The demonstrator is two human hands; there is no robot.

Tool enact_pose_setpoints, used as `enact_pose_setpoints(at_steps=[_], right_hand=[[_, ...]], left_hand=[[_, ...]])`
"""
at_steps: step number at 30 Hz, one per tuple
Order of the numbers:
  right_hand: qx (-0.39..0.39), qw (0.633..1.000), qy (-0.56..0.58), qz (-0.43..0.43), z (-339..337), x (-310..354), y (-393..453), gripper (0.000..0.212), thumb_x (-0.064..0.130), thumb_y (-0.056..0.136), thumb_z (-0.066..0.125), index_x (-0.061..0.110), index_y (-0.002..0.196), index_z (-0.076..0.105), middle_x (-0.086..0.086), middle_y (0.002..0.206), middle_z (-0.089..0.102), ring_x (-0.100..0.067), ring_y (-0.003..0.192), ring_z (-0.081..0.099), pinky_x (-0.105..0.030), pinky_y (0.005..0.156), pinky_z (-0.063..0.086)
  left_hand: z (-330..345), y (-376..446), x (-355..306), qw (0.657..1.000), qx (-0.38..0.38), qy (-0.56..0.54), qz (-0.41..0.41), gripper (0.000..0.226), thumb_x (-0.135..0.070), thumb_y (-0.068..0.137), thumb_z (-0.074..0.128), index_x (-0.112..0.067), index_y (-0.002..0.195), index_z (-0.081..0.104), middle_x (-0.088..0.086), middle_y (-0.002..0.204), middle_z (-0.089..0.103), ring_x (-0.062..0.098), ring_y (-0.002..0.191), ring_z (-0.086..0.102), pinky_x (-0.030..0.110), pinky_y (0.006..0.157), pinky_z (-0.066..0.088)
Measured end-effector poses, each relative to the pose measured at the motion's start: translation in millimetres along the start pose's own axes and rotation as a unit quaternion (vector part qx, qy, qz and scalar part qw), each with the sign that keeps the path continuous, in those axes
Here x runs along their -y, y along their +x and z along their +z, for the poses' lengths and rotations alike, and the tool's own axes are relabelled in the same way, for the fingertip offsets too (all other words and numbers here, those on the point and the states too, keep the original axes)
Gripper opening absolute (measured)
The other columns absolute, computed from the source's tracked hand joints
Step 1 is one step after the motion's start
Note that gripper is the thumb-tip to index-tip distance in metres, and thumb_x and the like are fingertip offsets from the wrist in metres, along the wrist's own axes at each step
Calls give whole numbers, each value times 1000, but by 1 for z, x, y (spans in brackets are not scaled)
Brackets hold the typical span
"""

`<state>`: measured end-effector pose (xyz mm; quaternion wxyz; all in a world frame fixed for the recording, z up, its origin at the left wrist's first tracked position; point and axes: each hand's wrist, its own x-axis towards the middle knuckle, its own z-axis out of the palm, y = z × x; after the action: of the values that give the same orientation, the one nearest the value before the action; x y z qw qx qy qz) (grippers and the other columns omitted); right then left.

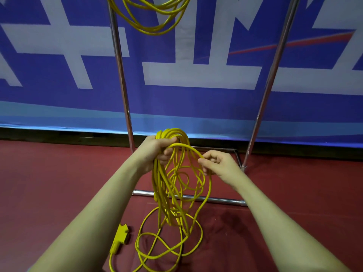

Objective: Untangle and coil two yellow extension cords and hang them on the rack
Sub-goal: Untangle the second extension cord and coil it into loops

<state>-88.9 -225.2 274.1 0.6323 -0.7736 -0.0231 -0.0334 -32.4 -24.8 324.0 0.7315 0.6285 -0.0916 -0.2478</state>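
First cord (151, 18) coiled, hangs on rack (119, 65) far up. Second cord (169, 185) half coiled: left hand (157, 150) fingers grip loops, right hand (218, 163) fingers pinch strand. Tangle, socket (119, 238) on floor (59, 173) near. Coiling, hanging left.

Even, slightly dim indoor light, no hard shadows; faint soft shade on the red floor (59, 193) under the yellow cord (169, 242). Mild glare streaks on the chrome rack poles (121, 75). Wide-angle lens bows poles and banner (59, 105) twd the edges. Center sharp, forearms soft at bottom corners.
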Motion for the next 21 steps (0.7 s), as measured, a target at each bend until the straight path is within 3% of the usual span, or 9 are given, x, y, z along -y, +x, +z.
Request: enact_pose_setpoints(at_steps=[4, 9, 21], right_hand=[[-52, 994, 92, -40, -1, 15, 1, 18, -4, 88, 58, 13, 83, 58, 7, 56, 55, -3, 48, 45, -16, 47, 35], [-42, 994, 9, -98, -1, 34, 3, 20, -5, 82, 66, 13, 75, 65, 14, 57, 62, 4, 56, 52, -8, 59, 38], [33, 990, -100, -98, 17, 43, 8, 20, 2, 76, 75, 18, 69, 65, 3, 66, 64, 0, 60, 55, -14, 62, 42]], left_hand=[[-4, -1, -3, 999, -10, 22, 32, 33, -11, 96, 51, -4, 64, 52, 4, 44, 46, 9, 29, 32, 16, 35, 25], [-5, -2, -1, 996, -22, 75, 40, 26, -10, 97, 51, -1, 74, 59, 8, 53, 61, 13, 38, 53, 20, 40, 43], [3, -4, 10, 987, 16, 158, -3, 31, -11, 97, 53, -2, 68, 59, 9, 52, 57, 14, 36, 46, 19, 38, 38]])
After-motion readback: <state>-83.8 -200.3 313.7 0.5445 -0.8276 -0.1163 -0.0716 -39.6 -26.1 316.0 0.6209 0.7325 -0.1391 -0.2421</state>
